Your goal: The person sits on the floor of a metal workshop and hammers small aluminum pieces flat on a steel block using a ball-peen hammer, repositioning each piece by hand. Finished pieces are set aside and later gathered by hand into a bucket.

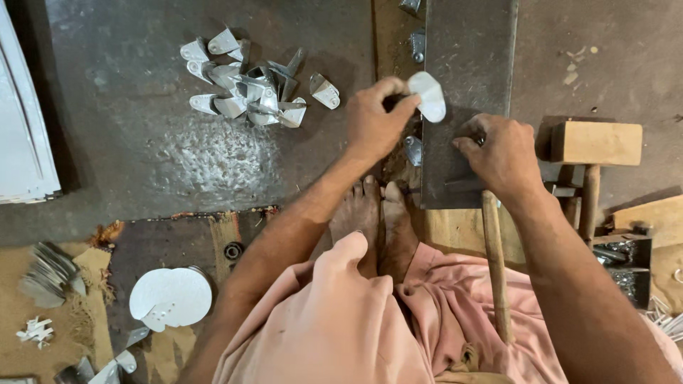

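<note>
Left hand (373,121) pinches a small pale metal blank (430,95) between thumb and fingers, holding it at the left edge of the dark steel plate (469,64). The blank's long axis runs near to far, tilted slightly, and it sits just right of the fingertips. Right hand (501,153) rests on the plate's near part, fingers curled on something small; what it is cannot be told. A wooden handle (496,263) runs nearward beneath that wrist. Both forearms reach forward over the knees. A wooden mallet (594,146) lies right; a heap of bent metal pieces (249,92) lies far left on the floor.
</note>
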`<act>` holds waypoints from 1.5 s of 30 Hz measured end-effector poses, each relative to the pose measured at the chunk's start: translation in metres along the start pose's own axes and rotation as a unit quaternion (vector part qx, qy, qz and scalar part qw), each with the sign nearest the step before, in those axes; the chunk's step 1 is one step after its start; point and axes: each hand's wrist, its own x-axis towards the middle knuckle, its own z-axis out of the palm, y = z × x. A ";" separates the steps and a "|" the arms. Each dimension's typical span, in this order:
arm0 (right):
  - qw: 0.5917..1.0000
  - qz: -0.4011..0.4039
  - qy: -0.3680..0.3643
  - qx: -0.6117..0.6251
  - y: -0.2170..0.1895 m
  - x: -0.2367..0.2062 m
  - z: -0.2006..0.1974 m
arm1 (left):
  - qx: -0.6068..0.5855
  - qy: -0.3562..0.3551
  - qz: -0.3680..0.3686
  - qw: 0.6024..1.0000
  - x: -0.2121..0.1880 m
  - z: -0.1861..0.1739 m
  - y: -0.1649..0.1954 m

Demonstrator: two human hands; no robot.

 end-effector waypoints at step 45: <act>0.852 0.171 -0.061 0.490 0.021 -0.173 -0.032 | 0.111 -0.045 0.172 0.978 -0.028 0.023 0.037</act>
